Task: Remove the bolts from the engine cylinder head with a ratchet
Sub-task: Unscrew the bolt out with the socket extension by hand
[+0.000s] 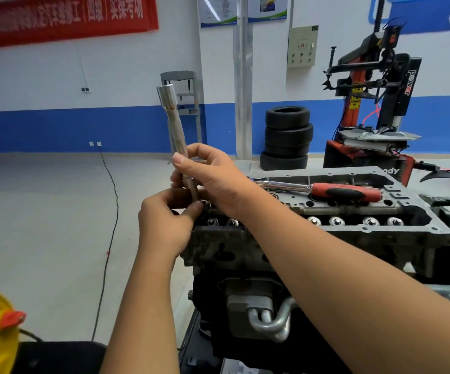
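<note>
Hands both on long socket bar (176,130): right hand (210,179) pinches middle, left hand (169,220) grips bottom at head (353,228) corner, likely steadying over bolt. Ratchet (323,190) parked on head, within reach.

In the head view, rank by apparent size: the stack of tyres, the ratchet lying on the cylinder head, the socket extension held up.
1. stack of tyres
2-3. ratchet and socket extension: alike in length, and the extension is nearer the camera, so unranked.
</note>
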The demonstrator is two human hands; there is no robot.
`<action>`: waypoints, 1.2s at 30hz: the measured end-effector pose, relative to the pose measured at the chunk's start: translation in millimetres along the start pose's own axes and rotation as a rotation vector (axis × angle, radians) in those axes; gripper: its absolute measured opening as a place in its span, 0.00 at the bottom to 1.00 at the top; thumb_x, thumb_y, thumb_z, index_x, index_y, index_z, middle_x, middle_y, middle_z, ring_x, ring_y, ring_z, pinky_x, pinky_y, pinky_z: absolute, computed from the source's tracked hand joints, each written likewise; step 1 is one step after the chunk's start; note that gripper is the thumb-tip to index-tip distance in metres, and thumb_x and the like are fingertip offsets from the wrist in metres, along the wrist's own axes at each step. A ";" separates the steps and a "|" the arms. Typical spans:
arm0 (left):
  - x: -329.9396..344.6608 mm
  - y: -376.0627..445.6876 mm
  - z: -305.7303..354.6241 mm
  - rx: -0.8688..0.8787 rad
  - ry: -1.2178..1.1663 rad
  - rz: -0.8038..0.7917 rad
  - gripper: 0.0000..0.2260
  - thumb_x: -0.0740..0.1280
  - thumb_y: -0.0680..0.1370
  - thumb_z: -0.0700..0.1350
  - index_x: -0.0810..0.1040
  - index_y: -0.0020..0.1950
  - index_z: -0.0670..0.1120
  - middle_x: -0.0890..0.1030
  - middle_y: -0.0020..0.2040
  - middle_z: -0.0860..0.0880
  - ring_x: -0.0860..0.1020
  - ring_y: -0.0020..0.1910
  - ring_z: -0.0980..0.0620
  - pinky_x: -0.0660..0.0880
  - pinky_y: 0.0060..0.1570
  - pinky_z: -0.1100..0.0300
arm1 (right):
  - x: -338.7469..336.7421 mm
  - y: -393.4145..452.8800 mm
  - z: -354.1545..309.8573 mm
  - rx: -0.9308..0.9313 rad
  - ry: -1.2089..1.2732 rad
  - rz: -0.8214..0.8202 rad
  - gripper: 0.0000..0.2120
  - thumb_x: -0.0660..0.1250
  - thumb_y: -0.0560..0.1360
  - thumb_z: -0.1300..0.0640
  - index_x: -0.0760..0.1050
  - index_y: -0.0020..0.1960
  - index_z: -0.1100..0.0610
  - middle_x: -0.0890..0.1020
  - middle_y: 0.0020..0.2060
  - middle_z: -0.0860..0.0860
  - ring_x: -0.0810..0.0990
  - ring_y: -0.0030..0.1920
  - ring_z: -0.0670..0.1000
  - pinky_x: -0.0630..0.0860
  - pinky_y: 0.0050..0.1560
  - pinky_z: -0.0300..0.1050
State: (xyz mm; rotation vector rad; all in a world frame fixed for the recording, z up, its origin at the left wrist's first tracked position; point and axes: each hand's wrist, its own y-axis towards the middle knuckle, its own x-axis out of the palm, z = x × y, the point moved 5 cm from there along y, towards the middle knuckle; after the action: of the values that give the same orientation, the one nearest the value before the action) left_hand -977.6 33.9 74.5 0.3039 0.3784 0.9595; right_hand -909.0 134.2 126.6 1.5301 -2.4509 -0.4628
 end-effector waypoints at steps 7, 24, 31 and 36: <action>2.6 -1.5 6.9 0.076 0.201 -0.033 0.11 0.78 0.75 0.42 0.82 0.44 0.59 0.85 0.44 0.58 0.79 0.40 0.55 0.75 0.42 0.56 | -7.8 -1.7 0.3 -0.016 -0.084 0.120 0.11 0.73 0.79 0.49 0.85 0.56 0.55 0.86 0.42 0.43 0.83 0.50 0.53 0.79 0.63 0.65; 5.7 -5.9 8.9 0.085 0.079 0.113 0.03 0.75 0.78 0.44 0.85 0.51 0.51 0.86 0.44 0.55 0.84 0.46 0.49 0.81 0.54 0.47 | -1.1 -4.4 -1.4 -0.012 0.015 0.008 0.04 0.67 0.83 0.53 0.78 0.53 0.53 0.86 0.43 0.51 0.84 0.43 0.44 0.78 0.44 0.42; 6.9 -7.5 10.8 0.101 0.055 0.092 0.07 0.76 0.78 0.50 0.81 0.44 0.60 0.85 0.44 0.59 0.84 0.45 0.54 0.80 0.48 0.53 | -7.2 -3.4 0.0 -0.023 -0.007 0.069 0.03 0.75 0.78 0.53 0.83 0.48 0.52 0.84 0.41 0.49 0.82 0.45 0.49 0.81 0.53 0.52; 6.7 -7.2 10.6 0.091 0.031 0.108 0.10 0.76 0.78 0.44 0.81 0.44 0.59 0.86 0.44 0.56 0.85 0.47 0.51 0.82 0.54 0.47 | -6.2 -2.8 0.9 -0.013 0.027 0.063 0.07 0.72 0.80 0.53 0.84 0.52 0.55 0.86 0.43 0.49 0.84 0.46 0.48 0.82 0.53 0.47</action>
State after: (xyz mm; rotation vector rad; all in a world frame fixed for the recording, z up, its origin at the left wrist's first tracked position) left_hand -964.2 34.7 79.8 0.3955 0.4386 1.0553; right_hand -904.3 138.8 124.6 1.4402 -2.4630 -0.4428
